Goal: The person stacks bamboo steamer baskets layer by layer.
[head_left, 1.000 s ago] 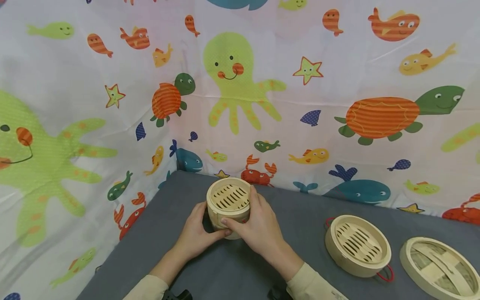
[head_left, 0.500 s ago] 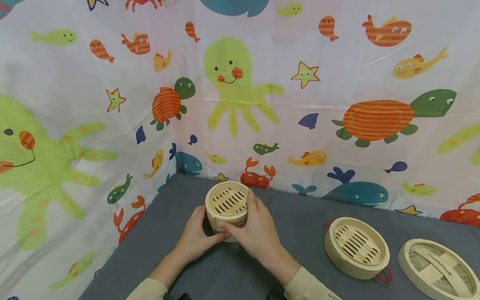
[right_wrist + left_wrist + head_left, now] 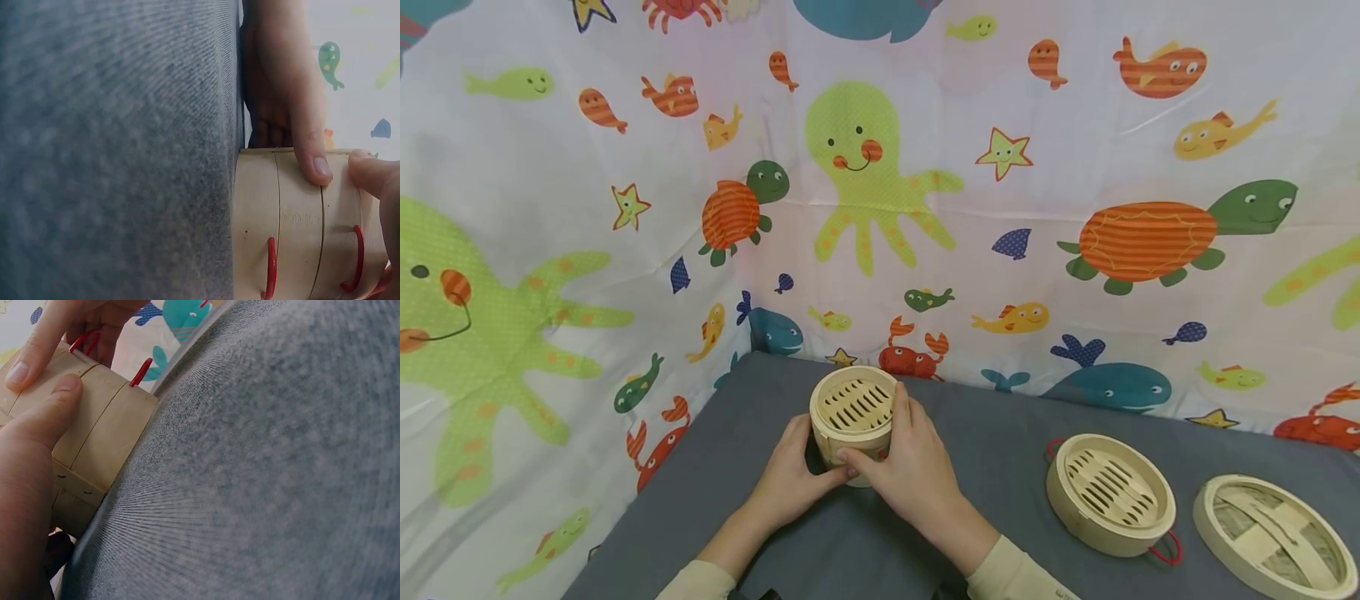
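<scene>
Two small bamboo steamer baskets, stacked (image 3: 855,408), stand upright on the grey cloth, the top one showing its slatted floor. My left hand (image 3: 790,475) grips the stack from the left, its thumb across the near side. From the right my right hand (image 3: 917,467) holds it, fingers up along the rim and thumb on the front, the thumb tips close together. In the right wrist view the stack's wall (image 3: 294,219) meets the cloth, and a red loop (image 3: 271,269) sticks out of the lower tier. The far fingers are partly hidden behind the stack.
A larger slatted steamer basket (image 3: 1111,494) with red loops sits to the right on the grey cloth (image 3: 992,467). Beside it lies a round woven bamboo lid (image 3: 1273,533) with a strap handle. A sea-animal print curtain (image 3: 955,108) rises behind and to the left.
The head view has tilted slightly upward and shifted. Both hands keep their hold on the stack, which stays in nearly the same spot on the cloth.
</scene>
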